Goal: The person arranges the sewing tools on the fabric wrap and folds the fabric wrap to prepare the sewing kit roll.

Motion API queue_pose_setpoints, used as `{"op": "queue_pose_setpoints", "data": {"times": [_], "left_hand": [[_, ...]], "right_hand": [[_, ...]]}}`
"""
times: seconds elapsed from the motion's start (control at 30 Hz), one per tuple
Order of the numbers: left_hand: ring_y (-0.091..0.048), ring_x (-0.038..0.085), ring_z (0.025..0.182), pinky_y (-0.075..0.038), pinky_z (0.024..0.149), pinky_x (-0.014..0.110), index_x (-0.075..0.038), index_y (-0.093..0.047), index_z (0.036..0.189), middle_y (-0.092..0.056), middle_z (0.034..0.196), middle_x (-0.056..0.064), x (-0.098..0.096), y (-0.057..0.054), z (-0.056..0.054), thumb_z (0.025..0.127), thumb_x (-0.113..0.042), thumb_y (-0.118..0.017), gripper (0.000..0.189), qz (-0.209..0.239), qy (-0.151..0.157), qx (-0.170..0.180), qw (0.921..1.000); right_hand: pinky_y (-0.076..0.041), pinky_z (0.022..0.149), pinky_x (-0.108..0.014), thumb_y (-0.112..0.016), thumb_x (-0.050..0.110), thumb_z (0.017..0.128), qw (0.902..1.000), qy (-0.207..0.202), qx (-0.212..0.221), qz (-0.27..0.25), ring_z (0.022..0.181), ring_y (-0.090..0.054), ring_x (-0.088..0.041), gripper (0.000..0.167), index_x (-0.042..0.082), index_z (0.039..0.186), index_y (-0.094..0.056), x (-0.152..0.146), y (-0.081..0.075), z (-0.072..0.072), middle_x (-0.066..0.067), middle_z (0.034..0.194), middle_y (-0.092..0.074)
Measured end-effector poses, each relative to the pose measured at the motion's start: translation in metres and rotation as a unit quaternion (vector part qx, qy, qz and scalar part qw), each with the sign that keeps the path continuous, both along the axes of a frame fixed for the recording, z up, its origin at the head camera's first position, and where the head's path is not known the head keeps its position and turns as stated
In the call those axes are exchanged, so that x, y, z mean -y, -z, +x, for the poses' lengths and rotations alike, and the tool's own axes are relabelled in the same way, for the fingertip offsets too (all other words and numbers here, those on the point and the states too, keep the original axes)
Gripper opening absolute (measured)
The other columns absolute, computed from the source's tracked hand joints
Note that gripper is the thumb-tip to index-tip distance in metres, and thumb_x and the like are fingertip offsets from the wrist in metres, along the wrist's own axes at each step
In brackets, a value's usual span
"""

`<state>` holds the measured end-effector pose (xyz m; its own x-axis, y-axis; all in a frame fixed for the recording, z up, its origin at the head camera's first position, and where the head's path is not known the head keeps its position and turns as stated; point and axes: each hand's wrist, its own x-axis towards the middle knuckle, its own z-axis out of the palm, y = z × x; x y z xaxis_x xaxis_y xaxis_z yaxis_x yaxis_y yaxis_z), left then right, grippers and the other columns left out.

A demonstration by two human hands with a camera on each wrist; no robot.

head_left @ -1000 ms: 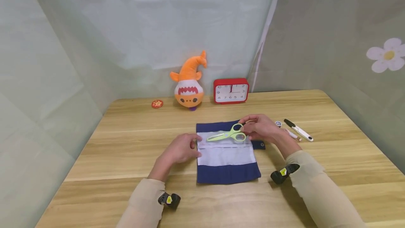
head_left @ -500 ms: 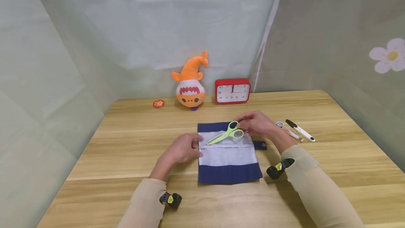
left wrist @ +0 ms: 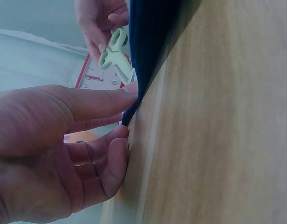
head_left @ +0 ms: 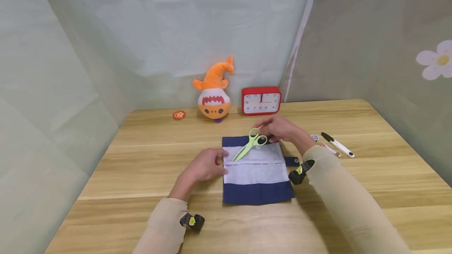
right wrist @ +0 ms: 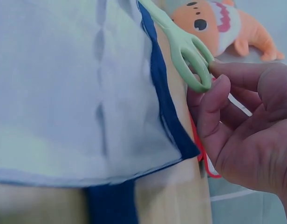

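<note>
A navy-edged cloth roll pouch [head_left: 254,173] with pale lining lies unfolded on the wooden table [head_left: 148,160]. At its left edge rest the thumb and fingertips of my left hand [head_left: 205,166], a gap between thumb and forefinger; in the left wrist view the thumb presses on the navy cloth [left wrist: 150,42]. My right hand [head_left: 280,128] pinches light green scissors [head_left: 248,146] by one handle loop, above the pouch's far edge. Their closed blades slant down to the left, the tip at the pocket seam. The right wrist view shows forefinger and thumb on the loop [right wrist: 197,70].
Right of the pouch lie a black-and-white pen-like tool [head_left: 337,144], a small round spool-like item [head_left: 315,138] and a thin white item [head_left: 330,149]. Along the back stand an orange shark plush [head_left: 213,89] and a red clock [head_left: 261,101], with a red disc [head_left: 179,115] to their left.
My right hand has moved up and to the left, turning the scissors from nearly flat to a steeper slant with the handles farther back. The left hand stays at the pouch's edge.
</note>
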<state>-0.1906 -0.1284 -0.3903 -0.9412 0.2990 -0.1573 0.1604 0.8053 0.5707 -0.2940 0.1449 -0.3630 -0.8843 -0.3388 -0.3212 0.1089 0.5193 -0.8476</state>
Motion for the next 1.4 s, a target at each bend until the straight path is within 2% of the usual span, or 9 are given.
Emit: {"op": "queue_pose_setpoints", "data": {"times": [0.2, 0.4, 0.7, 0.8, 0.87, 0.97, 1.07, 1.23, 1.4], "left_hand": [[-0.053, 0.019, 0.078, -0.04, 0.072, 0.032, -0.008, -0.07, 0.132, -0.058, 0.085, 0.003, -0.001, 0.003, -0.001, 0.086, -0.014, -0.088, 0.049, 0.005, 0.001, -0.002, 1.0], [-0.053, 0.018, 0.079, -0.041, 0.072, 0.032, -0.009, -0.071, 0.131, -0.059, 0.085, 0.002, -0.004, 0.004, -0.001, 0.086, -0.015, -0.088, 0.049, 0.005, 0.004, -0.001, 1.0], [-0.053, 0.018, 0.078, -0.041, 0.071, 0.031, -0.008, -0.071, 0.131, -0.059, 0.085, 0.003, -0.005, 0.002, 0.0, 0.086, -0.014, -0.088, 0.048, 0.006, 0.007, -0.003, 1.0], [-0.053, 0.017, 0.078, -0.041, 0.072, 0.031, -0.008, -0.071, 0.129, -0.059, 0.084, 0.002, -0.005, 0.003, 0.0, 0.085, -0.013, -0.088, 0.048, 0.009, 0.009, -0.007, 0.9999], [-0.054, 0.017, 0.077, -0.042, 0.073, 0.031, -0.007, -0.072, 0.128, -0.059, 0.083, 0.002, -0.005, 0.004, 0.0, 0.084, -0.013, -0.089, 0.048, 0.01, 0.013, -0.016, 0.9997], [-0.053, 0.017, 0.077, -0.042, 0.074, 0.032, -0.006, -0.072, 0.127, -0.059, 0.082, 0.001, -0.004, 0.005, -0.001, 0.084, -0.013, -0.09, 0.047, 0.015, 0.015, -0.019, 0.9996], [-0.053, 0.017, 0.077, -0.042, 0.074, 0.032, -0.006, -0.072, 0.126, -0.058, 0.081, 0.001, -0.004, 0.006, 0.0, 0.084, -0.013, -0.09, 0.047, 0.02, 0.012, -0.019, 0.9995], [-0.054, 0.017, 0.078, -0.042, 0.074, 0.032, -0.007, -0.071, 0.129, -0.059, 0.083, 0.002, -0.003, 0.005, 0.0, 0.085, -0.014, -0.089, 0.048, 0.017, 0.007, -0.012, 0.9998], [-0.053, 0.018, 0.079, -0.041, 0.072, 0.032, -0.009, -0.07, 0.133, -0.059, 0.085, 0.003, 0.0, 0.004, 0.0, 0.086, -0.015, -0.089, 0.051, 0.007, -0.01, 0.001, 0.9999]], "right_hand": [[-0.051, 0.065, -0.027, -0.064, 0.008, 0.101, 0.9996, -0.017, 0.0, 0.025, 0.084, -0.062, -0.021, 0.033, 0.009, 0.132, -0.073, 0.015, -0.009, -0.009, -0.006, 0.097, -0.073], [-0.049, 0.065, -0.028, -0.065, 0.011, 0.102, 0.9979, -0.034, 0.014, 0.053, 0.08, -0.059, -0.02, 0.029, 0.014, 0.129, -0.076, 0.025, -0.008, -0.016, -0.005, 0.1, -0.072], [-0.044, 0.058, -0.025, -0.068, 0.012, 0.101, 0.9929, -0.082, -0.002, 0.087, 0.065, -0.048, -0.016, 0.029, 0.014, 0.127, -0.077, 0.043, -0.007, -0.022, 0.0, 0.084, -0.058], [-0.043, 0.058, -0.025, -0.069, 0.014, 0.101, 0.9896, -0.097, -0.016, 0.104, 0.066, -0.049, -0.016, 0.027, 0.015, 0.126, -0.078, 0.051, -0.005, -0.022, -0.001, 0.092, -0.066], [-0.045, 0.061, -0.025, -0.069, 0.015, 0.1, 0.9872, -0.105, -0.029, 0.116, 0.073, -0.053, -0.017, 0.026, 0.016, 0.125, -0.078, 0.055, -0.004, -0.021, -0.003, 0.104, -0.072], [-0.05, 0.069, -0.027, -0.071, 0.016, 0.1, 0.987, -0.096, -0.04, 0.123, 0.091, -0.06, -0.02, 0.026, 0.017, 0.124, -0.079, 0.06, -0.001, -0.019, -0.005, 0.119, -0.075], [-0.053, 0.077, -0.031, -0.071, 0.015, 0.099, 0.9892, -0.075, -0.058, 0.112, 0.1, -0.062, -0.023, 0.027, 0.014, 0.125, -0.078, 0.059, 0.001, -0.018, -0.007, 0.124, -0.075], [-0.054, 0.07, -0.028, -0.072, 0.013, 0.098, 0.9894, -0.042, -0.102, 0.095, 0.086, -0.064, -0.02, 0.026, 0.005, 0.122, -0.077, 0.047, 0.005, -0.012, -0.012, 0.11, -0.075], [-0.055, 0.061, -0.025, -0.074, 0.011, 0.097, 0.991, -0.027, -0.085, 0.099, 0.067, -0.062, -0.015, 0.02, 0.002, 0.115, -0.077, 0.041, 0.01, -0.003, -0.007, 0.086, -0.07]]}}
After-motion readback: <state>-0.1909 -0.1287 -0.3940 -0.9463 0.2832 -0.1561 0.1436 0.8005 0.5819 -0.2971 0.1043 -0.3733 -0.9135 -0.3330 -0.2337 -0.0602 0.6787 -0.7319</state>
